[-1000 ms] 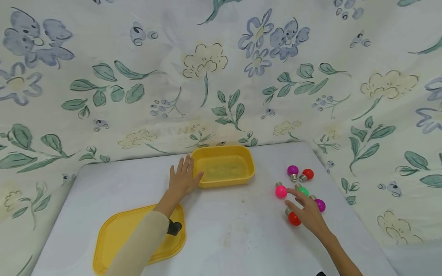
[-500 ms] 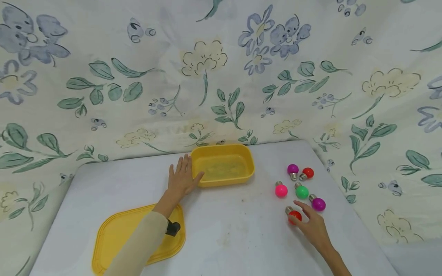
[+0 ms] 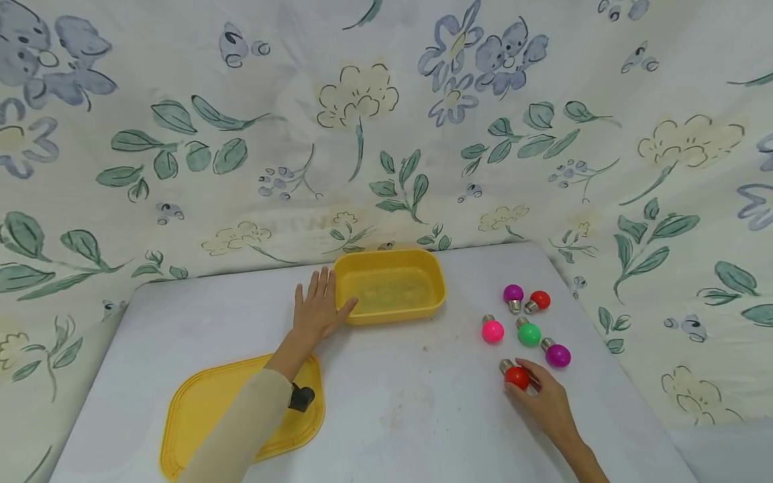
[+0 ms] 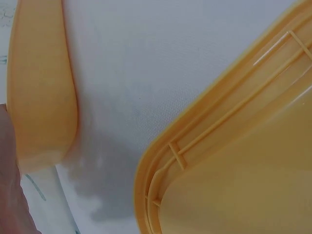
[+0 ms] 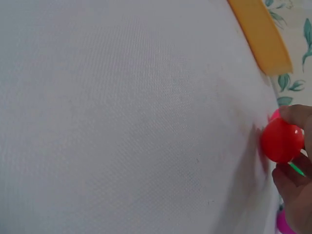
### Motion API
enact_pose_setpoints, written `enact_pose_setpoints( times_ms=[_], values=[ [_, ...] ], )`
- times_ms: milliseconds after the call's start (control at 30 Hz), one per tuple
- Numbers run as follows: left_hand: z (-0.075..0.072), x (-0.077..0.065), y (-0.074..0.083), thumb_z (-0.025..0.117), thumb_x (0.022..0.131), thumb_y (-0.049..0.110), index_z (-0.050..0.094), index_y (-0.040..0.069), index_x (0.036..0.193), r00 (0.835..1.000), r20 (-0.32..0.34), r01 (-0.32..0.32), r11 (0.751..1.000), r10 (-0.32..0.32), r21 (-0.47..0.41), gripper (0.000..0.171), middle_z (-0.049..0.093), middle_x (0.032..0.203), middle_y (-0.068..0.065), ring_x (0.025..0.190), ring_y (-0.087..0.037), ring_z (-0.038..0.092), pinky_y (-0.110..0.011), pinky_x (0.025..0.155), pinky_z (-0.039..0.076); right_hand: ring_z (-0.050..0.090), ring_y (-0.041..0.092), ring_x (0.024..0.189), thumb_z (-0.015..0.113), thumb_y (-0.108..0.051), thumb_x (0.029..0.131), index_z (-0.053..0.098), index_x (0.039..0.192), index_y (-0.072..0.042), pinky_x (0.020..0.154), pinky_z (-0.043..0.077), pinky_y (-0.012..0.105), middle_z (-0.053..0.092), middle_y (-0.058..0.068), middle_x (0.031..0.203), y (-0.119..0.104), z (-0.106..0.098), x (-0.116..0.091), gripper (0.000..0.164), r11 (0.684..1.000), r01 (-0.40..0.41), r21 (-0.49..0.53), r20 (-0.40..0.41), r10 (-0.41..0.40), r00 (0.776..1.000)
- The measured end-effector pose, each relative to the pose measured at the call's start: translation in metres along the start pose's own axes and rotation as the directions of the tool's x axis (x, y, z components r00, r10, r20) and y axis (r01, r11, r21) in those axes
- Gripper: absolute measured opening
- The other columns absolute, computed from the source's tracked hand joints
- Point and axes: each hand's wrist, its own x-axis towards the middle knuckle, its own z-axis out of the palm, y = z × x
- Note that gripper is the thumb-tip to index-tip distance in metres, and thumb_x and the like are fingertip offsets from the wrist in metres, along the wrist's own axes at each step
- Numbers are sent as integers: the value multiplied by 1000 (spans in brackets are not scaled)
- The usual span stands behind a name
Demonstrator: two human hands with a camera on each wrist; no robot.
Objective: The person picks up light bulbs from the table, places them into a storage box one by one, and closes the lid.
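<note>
My right hand (image 3: 545, 401) pinches a red light bulb (image 3: 517, 378) between thumb and fingers, low on the right of the table. In the right wrist view the red bulb's round globe (image 5: 282, 140) shows between the fingertips, its metal base hidden. With its fingers stretched out, my left hand (image 3: 315, 311) rests against the left side of a yellow plastic tub (image 3: 392, 315). No bulb is visible inside the tub. Lying around my right hand are a pink bulb (image 3: 492, 331), a green bulb (image 3: 529, 334) and a purple bulb (image 3: 558, 355).
Farther back on the right lie another purple bulb (image 3: 513, 294) and another red bulb (image 3: 540, 300). A yellow lid (image 3: 202, 402) lies at the left front beneath my left forearm. Floral cloth (image 3: 362, 134) hangs behind the white table (image 3: 417, 416).
From above the green and pink bulbs, my right hand has come back toward the near red bulb and taken hold of it. The left hand stays at the tub.
</note>
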Motion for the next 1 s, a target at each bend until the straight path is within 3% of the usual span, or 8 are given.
enact_pose_setpoints(
  times_ms=[267,467,600,767,1000],
  values=[
    [-4,-1,0,41,102,57,9,-5,157,1000,8,9,1000,-9,-11,89,3,164,-23,150,-39,1,-62,115,-5,52,39,125,76,-12,90,53,140,-1,99,48,47,55,21,137,1,1,0,56,999,-12,41,-10,12,1000],
    [-4,0,-1,37,101,59,8,-3,158,999,29,24,1000,-24,0,89,1,164,-22,151,-38,-2,-60,115,-6,56,38,122,76,-5,88,57,137,-2,94,50,42,60,19,132,-12,3,3,52,993,94,66,-48,-91,995],
    [-3,-1,-2,39,101,58,9,-4,158,1000,22,20,1000,-20,-3,89,3,164,-23,150,-39,-1,-61,115,-6,59,37,117,78,-2,86,61,133,-3,89,54,40,64,17,127,-27,5,9,50,972,214,101,-79,-207,975],
    [-2,-2,-3,40,101,58,10,-4,158,1000,18,18,1000,-18,-2,89,4,164,-22,150,-40,1,-61,115,-7,61,37,114,81,-2,83,63,129,-3,85,56,39,65,16,124,-53,9,20,50,927,352,128,-82,-343,936],
    [-2,-1,0,40,102,58,11,-4,158,1000,12,16,1000,-16,7,88,6,164,-23,150,-41,1,-60,115,-8,57,32,120,79,-7,86,62,133,-6,89,55,47,62,12,130,-94,11,43,50,884,440,155,-13,-444,896]
  ],
)
